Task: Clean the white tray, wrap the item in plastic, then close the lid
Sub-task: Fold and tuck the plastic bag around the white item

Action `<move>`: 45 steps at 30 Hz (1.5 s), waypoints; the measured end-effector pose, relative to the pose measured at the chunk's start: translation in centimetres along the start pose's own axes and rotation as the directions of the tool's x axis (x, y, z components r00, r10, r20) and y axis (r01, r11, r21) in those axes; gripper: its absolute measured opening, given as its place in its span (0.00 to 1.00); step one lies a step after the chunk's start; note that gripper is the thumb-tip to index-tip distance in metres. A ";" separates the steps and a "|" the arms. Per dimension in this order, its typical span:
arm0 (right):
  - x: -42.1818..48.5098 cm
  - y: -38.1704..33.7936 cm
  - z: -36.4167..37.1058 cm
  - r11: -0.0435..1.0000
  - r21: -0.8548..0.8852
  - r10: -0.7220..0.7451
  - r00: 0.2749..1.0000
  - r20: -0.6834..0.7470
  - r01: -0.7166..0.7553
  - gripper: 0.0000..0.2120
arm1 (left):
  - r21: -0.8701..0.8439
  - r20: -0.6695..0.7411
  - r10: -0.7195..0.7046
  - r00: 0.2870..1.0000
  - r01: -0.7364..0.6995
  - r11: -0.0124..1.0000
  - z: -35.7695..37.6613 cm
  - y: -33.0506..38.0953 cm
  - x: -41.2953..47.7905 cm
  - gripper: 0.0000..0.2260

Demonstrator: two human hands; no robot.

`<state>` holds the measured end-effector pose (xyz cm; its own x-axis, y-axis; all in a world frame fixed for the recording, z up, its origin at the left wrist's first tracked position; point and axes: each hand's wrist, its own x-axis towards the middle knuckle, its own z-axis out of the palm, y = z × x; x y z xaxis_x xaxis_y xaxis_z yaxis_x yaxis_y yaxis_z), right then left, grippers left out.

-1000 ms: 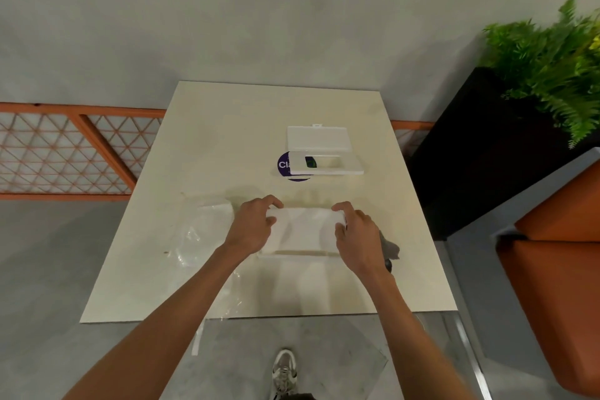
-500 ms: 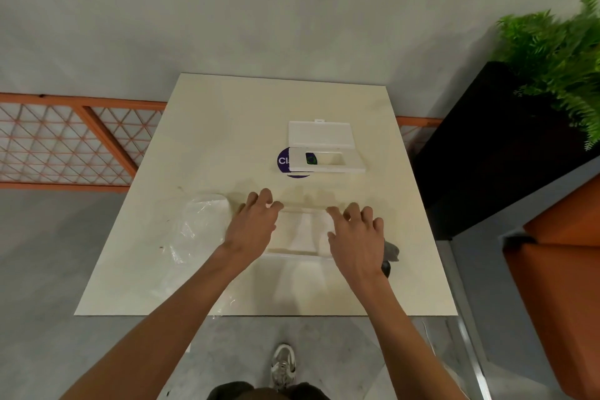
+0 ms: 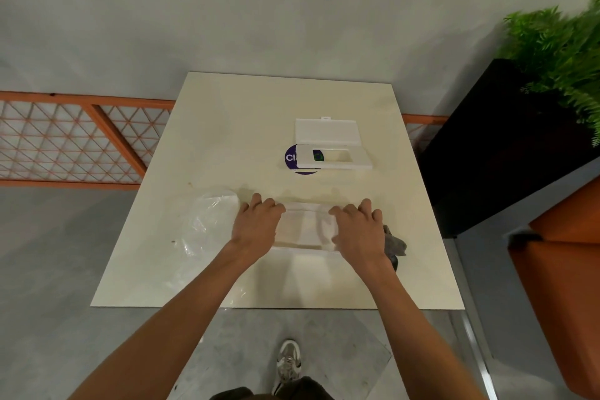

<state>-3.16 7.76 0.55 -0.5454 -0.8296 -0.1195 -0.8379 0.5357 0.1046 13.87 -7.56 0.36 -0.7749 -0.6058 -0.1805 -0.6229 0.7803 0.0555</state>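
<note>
A white tray [image 3: 305, 227] lies on the cream table [image 3: 246, 127], near its front edge, under a clear plastic sheet [image 3: 207, 221] that spreads out to the left. My left hand [image 3: 258, 222] lies flat on the tray's left end, fingers straight. My right hand [image 3: 358, 227] lies flat on the tray's right end in the same way. Farther back stands a white box [image 3: 334, 162] with its hinged lid [image 3: 328, 131] open toward the wall. A small green and dark item [image 3: 318, 156] shows in the box's recess.
A purple round sticker [image 3: 290, 157] peeks out from under the box's left side. A grey cloth [image 3: 394, 243] lies right of my right hand. A black planter [image 3: 506, 140] with a fern and an orange seat [image 3: 565, 269] stand to the right. An orange lattice rail [image 3: 71, 140] runs left.
Both hands went from gripping the tray's ends with curled fingers to lying flat on it with fingers straight. The plastic now lies smoother over the tray.
</note>
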 end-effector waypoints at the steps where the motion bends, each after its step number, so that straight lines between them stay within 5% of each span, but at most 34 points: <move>1: -0.4 -0.2 -0.2 0.999 0.044 0.019 0.999 -0.048 -0.017 0.23 | -0.057 -0.054 -0.013 0.998 0.010 0.998 -0.3 -0.2 -0.6 0.23; 7: -4.6 -5.6 -1.6 0.939 0.342 0.101 0.973 -0.210 -0.023 0.13 | -0.371 -0.313 -0.136 0.940 0.010 0.928 -1.5 -3.9 -7.9 0.12; 16: -12.0 -17.4 -0.2 0.785 0.608 0.052 0.965 -0.257 0.120 0.10 | -0.508 -0.384 -0.281 0.880 0.053 0.860 0.6 -11.2 -18.7 0.07; 26: -13.0 -24.5 2.4 0.887 0.429 -0.062 0.964 -0.258 0.172 0.08 | -0.440 -0.269 -0.143 0.953 0.010 0.898 5.2 -12.4 -21.3 0.08; 36: -10.9 -24.2 3.3 0.875 0.472 -0.010 0.978 -0.207 0.108 0.23 | -0.301 -0.311 -0.146 0.939 0.048 0.952 6.9 -12.0 -18.4 0.12; 43: -10.1 -23.8 4.5 0.906 0.402 -0.017 0.962 -0.274 0.131 0.09 | -0.118 -0.348 -0.077 0.934 0.038 0.992 7.0 -12.4 -16.7 0.10; 45: -9.9 -23.7 4.6 0.907 0.399 -0.001 0.947 -0.320 0.136 0.12 | -0.083 -0.348 -0.052 0.936 0.025 0.996 6.8 -12.4 -16.4 0.11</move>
<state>21.99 4.06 -5.30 -0.5085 -0.8369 0.2024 -0.8430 0.4360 -0.3152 35.03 -6.20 -4.08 -0.7301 -0.6619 0.1700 -0.6485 0.7495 0.1327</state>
